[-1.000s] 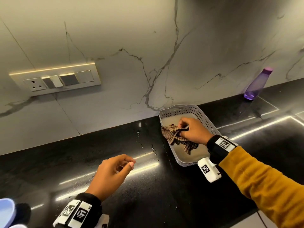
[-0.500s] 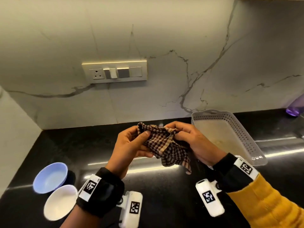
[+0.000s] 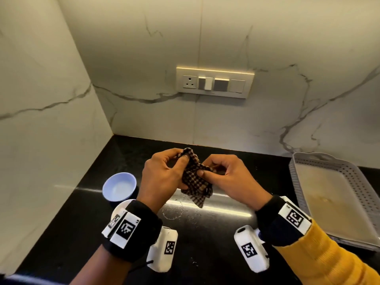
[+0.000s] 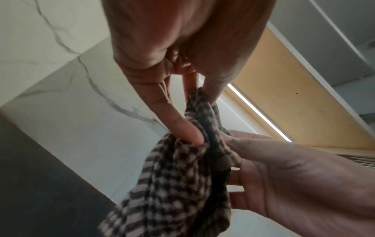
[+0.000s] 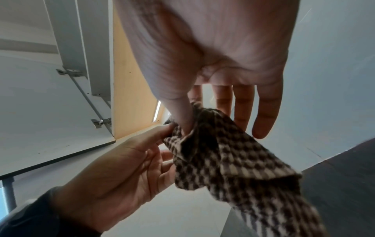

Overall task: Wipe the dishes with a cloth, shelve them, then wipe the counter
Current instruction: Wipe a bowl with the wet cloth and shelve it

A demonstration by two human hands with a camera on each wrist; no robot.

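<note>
I have both grips on the checked cloth (image 3: 196,177): my left hand (image 3: 162,177) pinches its top fold, my right hand (image 3: 230,177) pinches beside it, above the surface (image 3: 205,233). It looks light and limp; bunch it. The blue bowl (image 3: 119,186), near the left edge, likely slick: take its rim.

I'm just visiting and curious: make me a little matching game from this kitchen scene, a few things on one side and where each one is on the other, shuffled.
Things:
1. cloth
2. blue bowl
3. tray
4. socket panel

Places:
A. on the wall
B. on the counter's right side
C. pinched by the left hand and the right hand
D. on the counter, left of the hands

Pairs: 1-C, 2-D, 3-B, 4-A
</note>
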